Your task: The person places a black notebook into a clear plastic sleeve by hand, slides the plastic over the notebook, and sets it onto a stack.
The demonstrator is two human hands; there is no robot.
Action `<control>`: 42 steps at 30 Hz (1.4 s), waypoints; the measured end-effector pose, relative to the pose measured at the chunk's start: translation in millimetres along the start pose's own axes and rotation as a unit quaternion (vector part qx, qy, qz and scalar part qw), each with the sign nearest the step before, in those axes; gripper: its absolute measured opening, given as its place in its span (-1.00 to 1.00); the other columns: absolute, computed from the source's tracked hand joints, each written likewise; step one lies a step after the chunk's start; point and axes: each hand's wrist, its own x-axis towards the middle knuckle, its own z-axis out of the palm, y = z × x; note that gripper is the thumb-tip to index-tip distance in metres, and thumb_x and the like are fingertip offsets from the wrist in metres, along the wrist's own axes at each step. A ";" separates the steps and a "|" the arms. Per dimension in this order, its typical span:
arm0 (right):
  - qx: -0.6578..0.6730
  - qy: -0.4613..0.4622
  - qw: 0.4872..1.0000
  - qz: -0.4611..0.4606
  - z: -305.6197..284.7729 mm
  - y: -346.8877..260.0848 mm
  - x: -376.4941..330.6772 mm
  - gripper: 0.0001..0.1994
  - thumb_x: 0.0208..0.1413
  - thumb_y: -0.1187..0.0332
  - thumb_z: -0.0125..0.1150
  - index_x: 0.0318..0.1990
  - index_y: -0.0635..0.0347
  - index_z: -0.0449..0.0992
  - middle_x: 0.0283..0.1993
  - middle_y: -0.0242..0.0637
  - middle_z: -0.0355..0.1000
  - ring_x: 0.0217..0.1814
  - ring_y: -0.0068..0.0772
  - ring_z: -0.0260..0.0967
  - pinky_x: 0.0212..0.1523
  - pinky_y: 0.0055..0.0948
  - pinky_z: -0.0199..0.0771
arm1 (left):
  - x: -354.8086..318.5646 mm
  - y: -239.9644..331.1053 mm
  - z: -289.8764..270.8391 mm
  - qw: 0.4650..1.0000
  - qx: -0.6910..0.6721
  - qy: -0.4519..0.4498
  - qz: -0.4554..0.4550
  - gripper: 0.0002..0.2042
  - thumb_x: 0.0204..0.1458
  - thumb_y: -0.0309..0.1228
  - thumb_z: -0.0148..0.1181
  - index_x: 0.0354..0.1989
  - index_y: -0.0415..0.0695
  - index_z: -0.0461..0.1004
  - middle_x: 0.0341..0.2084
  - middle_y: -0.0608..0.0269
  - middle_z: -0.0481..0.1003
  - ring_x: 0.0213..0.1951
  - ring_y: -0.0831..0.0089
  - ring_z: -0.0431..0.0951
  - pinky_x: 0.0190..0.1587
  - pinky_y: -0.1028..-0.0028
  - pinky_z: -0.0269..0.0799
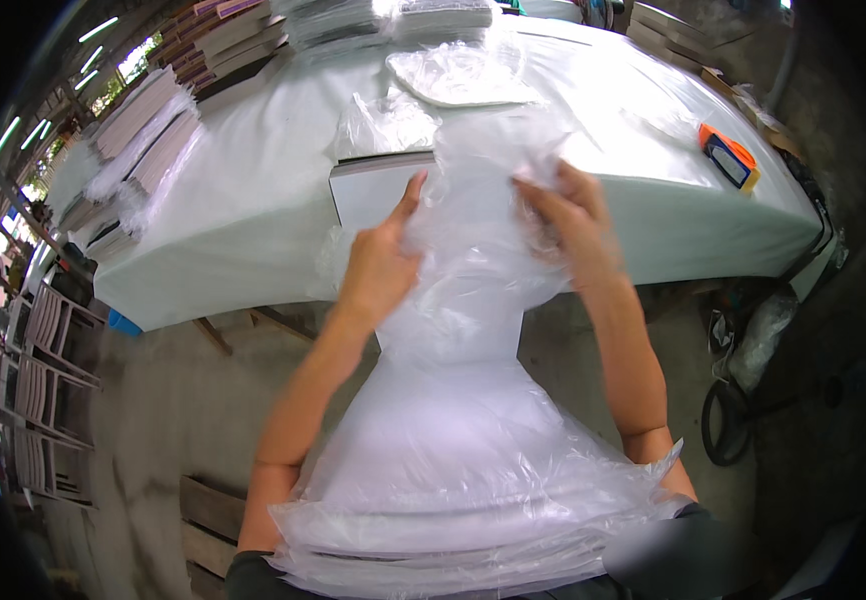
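A clear plastic bag [483, 190] is held up in front of me at the table's near edge. My left hand [383, 265] grips its left side, the index finger pointing up and the other fingers curled. On the bag's right side, my right hand [573, 215] pinches the film with thumb and fingers, somewhat smeared by motion. Behind the bag and left hand lies a stack of flat white boards [371, 190], partly covered by the film. A thick pile of clear plastic bags [453, 440] spreads over my lap, reaching up towards the table edge.
Pale green cloth covers the table [223, 200]. Crumpled plastic-wrapped goods [463, 75] lie farther back. An orange and blue tape dispenser [730, 157] sits at the right. Wrapped stacks [143, 140] stand at the left end. Chairs [53, 350] line the left floor.
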 end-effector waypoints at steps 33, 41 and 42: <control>-0.241 0.193 0.935 -0.172 -8.3 51.9 -11.0 -0.61 0.15 0.28 0.11 -0.66 0.34 0.32 -0.79 -0.45 -0.03 -0.70 -0.71 -0.22 -0.71 -0.55 -0.19 | -8.3 -45.1 -10.7 0.880 -0.325 -0.345 0.035 -0.44 0.16 -0.34 -0.11 0.28 -0.32 -0.08 0.19 -0.05 0.15 0.09 0.13 0.35 0.19 0.32 0.14; -0.329 0.182 0.905 -0.197 -10.6 53.1 -3.8 -0.63 0.09 0.31 0.20 -0.65 0.36 0.29 -0.76 -0.42 0.01 -0.67 -0.69 -0.19 -0.69 -0.56 -0.14 | -13.7 -37.2 -7.4 0.869 -0.376 -0.322 -0.009 -0.46 0.20 -0.33 -0.15 0.30 -0.26 -0.11 0.17 0.00 0.18 0.14 0.18 0.28 0.19 0.29 0.14; -0.353 0.180 0.897 -0.197 -11.1 54.3 -3.0 -0.62 0.08 0.32 0.20 -0.66 0.35 0.28 -0.76 -0.40 0.00 -0.67 -0.67 -0.20 -0.69 -0.56 -0.14 | -13.3 -39.7 -5.6 0.869 -0.376 -0.321 -0.009 -0.46 0.20 -0.33 -0.15 0.30 -0.26 -0.11 0.17 0.00 0.18 0.14 0.18 0.28 0.19 0.29 0.14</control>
